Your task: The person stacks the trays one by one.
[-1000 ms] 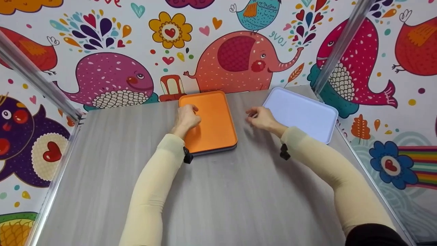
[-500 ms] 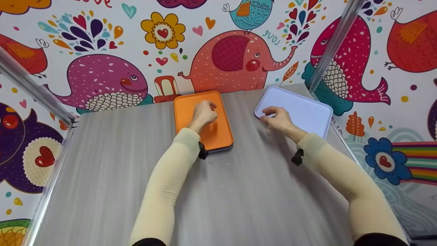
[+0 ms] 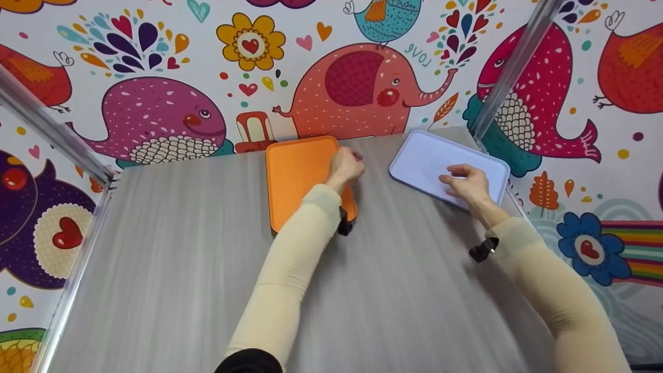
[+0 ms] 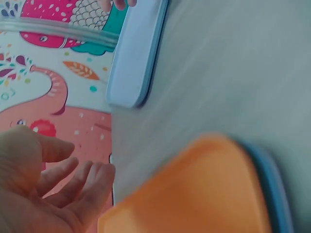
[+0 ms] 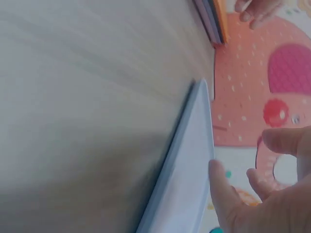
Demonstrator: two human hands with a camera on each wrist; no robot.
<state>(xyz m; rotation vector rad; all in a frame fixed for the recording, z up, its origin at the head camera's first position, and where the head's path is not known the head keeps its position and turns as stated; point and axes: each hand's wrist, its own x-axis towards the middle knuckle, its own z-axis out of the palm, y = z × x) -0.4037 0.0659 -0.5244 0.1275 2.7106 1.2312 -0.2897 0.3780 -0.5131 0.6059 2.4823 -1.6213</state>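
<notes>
An orange tray (image 3: 295, 176) lies on top of at least one bluish tray (image 4: 272, 179), whose edge shows beneath it in the left wrist view. My left hand (image 3: 346, 165) hovers above the orange tray's right edge, fingers loosely bent around nothing. To the right, a pale lavender tray (image 3: 422, 155) sits at an angle near the back corner. Over that tray is my right hand (image 3: 469, 184), thumb and fingers spread apart and holding nothing. In the right wrist view the right hand's fingers (image 5: 226, 194) overlap the tray's edge.
A grey wood-grain table (image 3: 181, 259) runs back to a wall (image 3: 191, 57) printed with cartoon animals. Metal posts (image 3: 510, 77) rise at the rear corners. A metal strip (image 3: 67, 295) lines the table's left side.
My left hand has moved rightward across the orange tray, from its left side to its right edge. My right hand has moved right, from beside the lavender tray to over it. Both trays stay put.
</notes>
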